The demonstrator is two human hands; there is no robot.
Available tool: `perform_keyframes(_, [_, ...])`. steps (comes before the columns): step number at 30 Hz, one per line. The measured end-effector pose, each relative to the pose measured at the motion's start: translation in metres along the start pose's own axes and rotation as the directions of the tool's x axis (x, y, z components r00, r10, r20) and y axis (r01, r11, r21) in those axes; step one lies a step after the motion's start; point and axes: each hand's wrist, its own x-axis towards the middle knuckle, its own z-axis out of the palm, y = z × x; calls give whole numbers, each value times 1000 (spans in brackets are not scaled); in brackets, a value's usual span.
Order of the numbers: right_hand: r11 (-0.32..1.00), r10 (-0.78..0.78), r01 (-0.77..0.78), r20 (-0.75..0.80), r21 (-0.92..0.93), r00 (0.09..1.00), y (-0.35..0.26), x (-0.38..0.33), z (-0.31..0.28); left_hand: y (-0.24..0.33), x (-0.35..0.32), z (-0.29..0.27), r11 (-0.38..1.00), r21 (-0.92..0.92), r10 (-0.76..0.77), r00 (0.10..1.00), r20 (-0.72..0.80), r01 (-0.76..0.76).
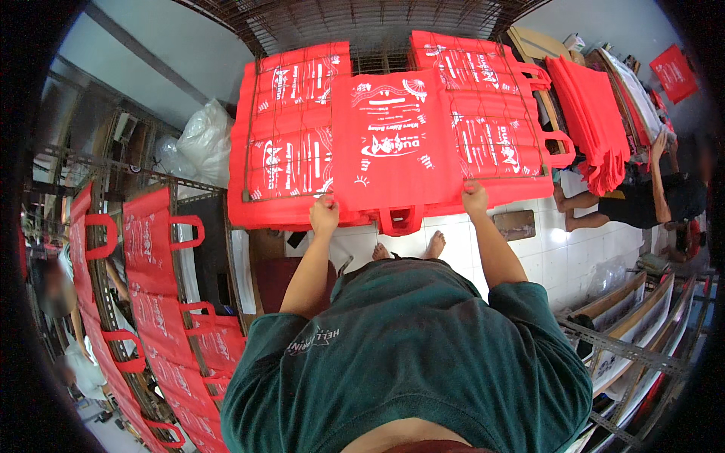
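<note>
A red printed tote bag [393, 143] lies spread across the middle of a wire rack [287, 196], its handle [400, 220] hanging over the near edge. My left hand [325, 214] is closed at its near left corner. Opposite, my right hand [475, 198] pinches by the near right corner. Both fingertips also meet the rack's front wire. More red bags with white print lie left [298, 155] and right [491, 143], under the rack's wires. Handles [560, 148] stick out on the right.
To the left, red bags [155, 264] hang over tilted racks, near clear plastic sacks [205, 140]. Folded red bags [593, 121] are piled at the right. Beyond them a person [642, 200] reaches toward a frame. Framed screens [627, 317] stand in a metal shelf at the lower right.
</note>
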Motion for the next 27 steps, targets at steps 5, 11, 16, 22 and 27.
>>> perform_keyframes(5, [993,-114,114,-55,3,992,5,0,3,1,1,-2,999,1,45,999,-5,-45])
perform_keyframes(11, [990,-121,118,-30,-73,992,-4,-1,-4,1,-1,2,1000,-12,-1,1000,-14,1])
perform_keyframes(16, [991,-134,135,44,-17,990,-9,-1,-15,6,-10,5,999,-33,-15,998,-58,13])
perform_keyframes(22, [986,-141,129,103,109,985,0,26,-50,22,-15,11,999,37,-18,996,-85,22])
perform_keyframes(27, [858,-95,161,-157,487,983,58,99,-141,-8,-31,11,995,-22,-95,947,-308,93])
